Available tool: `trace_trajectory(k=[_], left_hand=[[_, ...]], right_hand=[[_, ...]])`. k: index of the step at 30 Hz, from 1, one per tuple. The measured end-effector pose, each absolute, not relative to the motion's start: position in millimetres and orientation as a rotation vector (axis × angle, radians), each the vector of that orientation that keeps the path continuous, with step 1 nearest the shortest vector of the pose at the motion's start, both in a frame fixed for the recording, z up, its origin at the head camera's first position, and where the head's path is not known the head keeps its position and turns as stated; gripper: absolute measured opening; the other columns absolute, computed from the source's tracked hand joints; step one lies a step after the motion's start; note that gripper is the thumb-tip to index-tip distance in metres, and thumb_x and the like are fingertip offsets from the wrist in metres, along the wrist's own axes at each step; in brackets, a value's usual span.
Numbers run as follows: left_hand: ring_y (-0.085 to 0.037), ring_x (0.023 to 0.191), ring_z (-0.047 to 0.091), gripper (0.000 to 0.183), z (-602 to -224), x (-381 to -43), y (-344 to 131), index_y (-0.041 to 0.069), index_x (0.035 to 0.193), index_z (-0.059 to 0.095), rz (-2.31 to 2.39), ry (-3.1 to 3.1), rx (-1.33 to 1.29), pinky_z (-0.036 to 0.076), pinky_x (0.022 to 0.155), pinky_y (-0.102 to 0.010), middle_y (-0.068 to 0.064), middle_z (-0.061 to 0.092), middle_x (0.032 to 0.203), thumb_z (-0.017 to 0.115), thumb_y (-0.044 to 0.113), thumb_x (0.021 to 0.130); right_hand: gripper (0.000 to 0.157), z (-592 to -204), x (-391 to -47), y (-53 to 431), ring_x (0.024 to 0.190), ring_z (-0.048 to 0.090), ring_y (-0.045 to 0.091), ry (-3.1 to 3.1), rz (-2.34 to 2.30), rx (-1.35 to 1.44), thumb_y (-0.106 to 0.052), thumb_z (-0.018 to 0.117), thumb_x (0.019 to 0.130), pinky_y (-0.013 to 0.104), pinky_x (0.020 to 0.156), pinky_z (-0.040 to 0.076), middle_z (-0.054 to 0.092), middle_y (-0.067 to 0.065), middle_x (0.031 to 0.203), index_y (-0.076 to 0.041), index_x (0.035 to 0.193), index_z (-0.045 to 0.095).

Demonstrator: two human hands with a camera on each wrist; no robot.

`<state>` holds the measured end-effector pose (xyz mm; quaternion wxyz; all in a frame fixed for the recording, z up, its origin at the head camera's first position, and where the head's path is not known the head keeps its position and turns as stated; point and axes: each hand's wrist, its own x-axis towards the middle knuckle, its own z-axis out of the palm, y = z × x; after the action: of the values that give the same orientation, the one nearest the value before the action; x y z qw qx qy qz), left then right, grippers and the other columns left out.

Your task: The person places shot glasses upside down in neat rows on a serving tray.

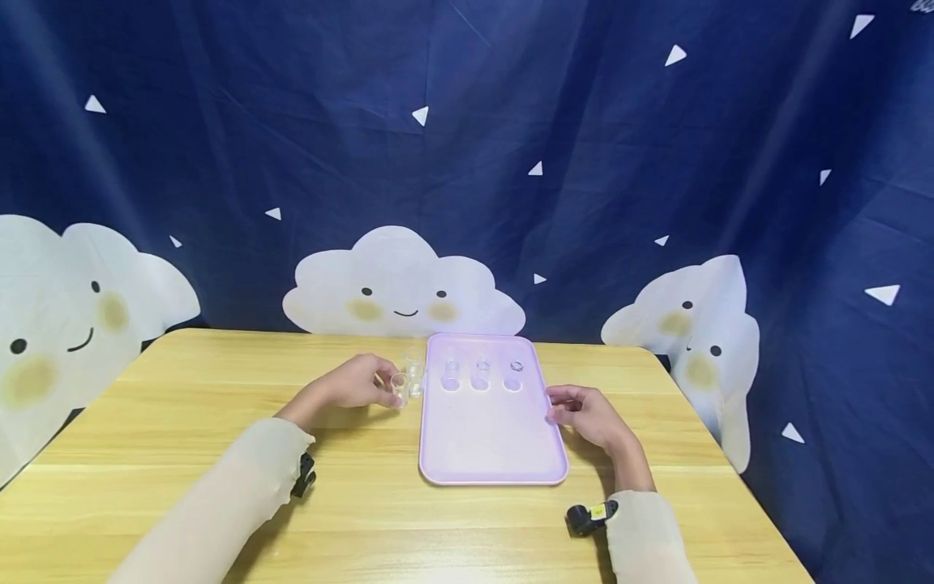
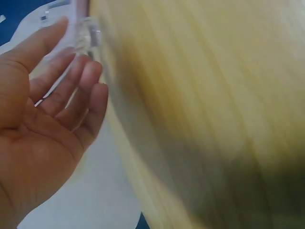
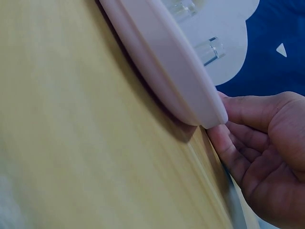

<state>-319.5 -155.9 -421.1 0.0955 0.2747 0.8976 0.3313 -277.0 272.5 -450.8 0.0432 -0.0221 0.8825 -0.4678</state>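
Note:
My left hand (image 1: 359, 381) is at the left of the tray, thumb and fingers around a small clear cup (image 1: 399, 391). In the left wrist view the fingers (image 2: 78, 88) curve loosely, and blurred clear plastic or glass shows at their tips. Just beyond stand more clear cups (image 1: 415, 380), close to the tray's left edge. The pale pink tray (image 1: 492, 442) lies on the table. Three small clear cups (image 1: 481, 373) form a row across its far part. With thumb and fingers, my right hand (image 1: 587, 414) pinches the tray's right rim (image 3: 214, 112).
The wooden table (image 1: 350, 511) extends around the tray on all sides. Behind its far edge hangs a dark blue cloth (image 1: 467, 178) printed with smiling clouds and white triangles. A small black camera (image 1: 584, 519) is strapped at the right wrist.

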Motion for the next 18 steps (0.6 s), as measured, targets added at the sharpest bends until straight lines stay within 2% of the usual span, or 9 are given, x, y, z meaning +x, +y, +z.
trace_trajectory(k=[7, 18], left_hand=[[-0.019, 0.090, 0.067, 0.030, -427.5, -319.3, -155.2, 0.004, 0.108, 0.072, 1.025, 2.621, 0.793, 0.056, 0.074, -0.033, 0.001, 0.070, 0.091, 0.083, 0.020, 0.085], [-0.018, 0.085, 0.066, 0.028, -431.6, -318.0, -153.1, 0.004, 0.105, 0.071, 1.068, 2.598, 0.775, 0.056, 0.068, -0.032, -0.001, 0.069, 0.088, 0.083, 0.020, 0.086]], right_hand=[[0.037, -449.9, -276.5, 274.0, 0.090, 0.059, 0.022, 2.693, -1.440, -0.078, -0.005, 0.076, 0.090, 0.030, 0.073, 0.048, 0.073, 0.006, 0.103, -0.004, 0.127, 0.070], [0.038, -447.6, -274.7, 273.2, 0.091, 0.060, 0.022, 2.678, -1.453, -0.087, -0.007, 0.076, 0.091, 0.029, 0.075, 0.048, 0.073, 0.008, 0.105, -0.002, 0.128, 0.069]])
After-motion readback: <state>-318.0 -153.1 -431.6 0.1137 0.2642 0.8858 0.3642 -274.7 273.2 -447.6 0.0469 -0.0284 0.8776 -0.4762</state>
